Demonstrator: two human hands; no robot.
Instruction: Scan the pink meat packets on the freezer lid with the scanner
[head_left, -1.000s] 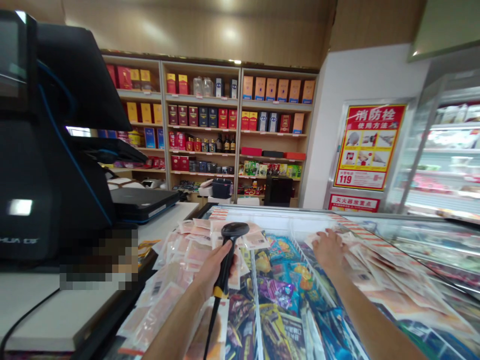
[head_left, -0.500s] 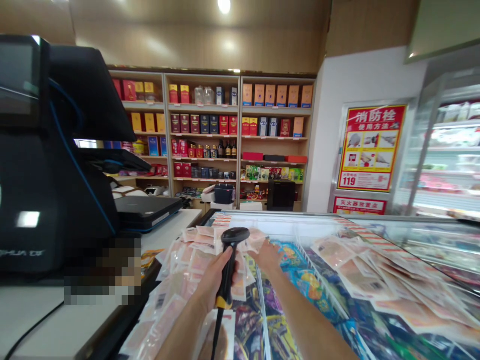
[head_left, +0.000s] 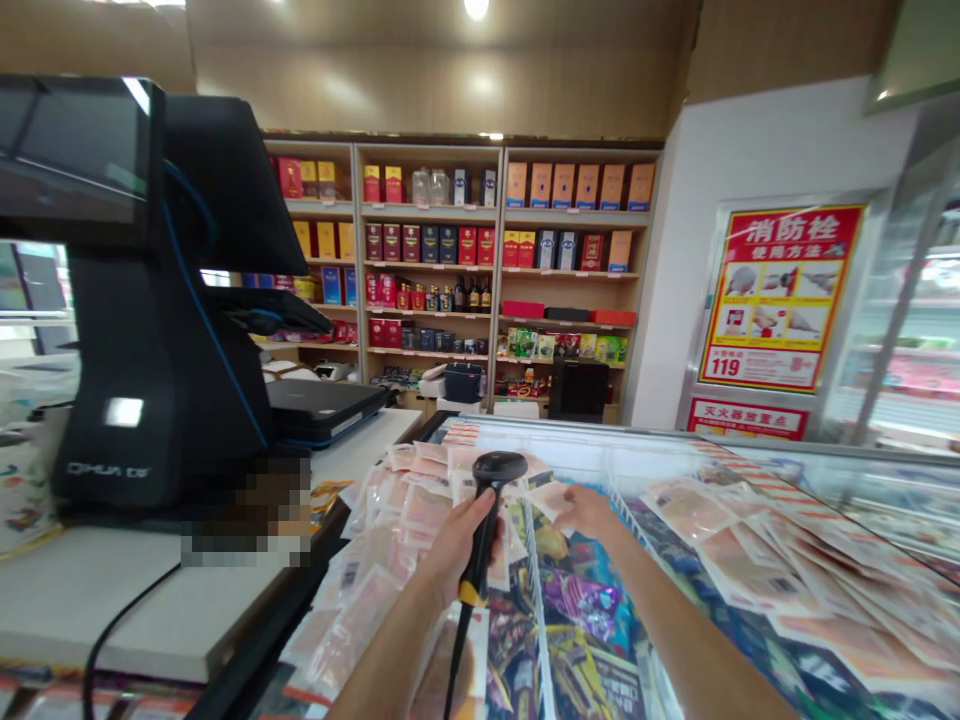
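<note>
My left hand (head_left: 457, 540) is wrapped round a black and yellow barcode scanner (head_left: 499, 466), held upright with its cable hanging toward me. In a pinch, my right hand (head_left: 594, 514) has one flat clear-and-white packet (head_left: 550, 498) by its edge, just right of the scanner head. Beneath and left of the scanner, similar flat packets (head_left: 367, 560) lie in a spread heap on the glass top of a display freezer. A second pile of these packets (head_left: 780, 560) fans out to the right of my right forearm.
Colourful bags (head_left: 577, 600) show below the glass, beside a white wire divider (head_left: 541, 620). On the left, a black checkout terminal (head_left: 172, 400) stands on a white counter (head_left: 150, 625). Shelves of boxes (head_left: 431, 245) line the back, and a red and yellow sign (head_left: 784, 295) hangs right.
My right hand has moved rightward from behind the scanner, bringing the packet away from the left heap. The view has turned slightly left. My left hand still grips the scanner.
</note>
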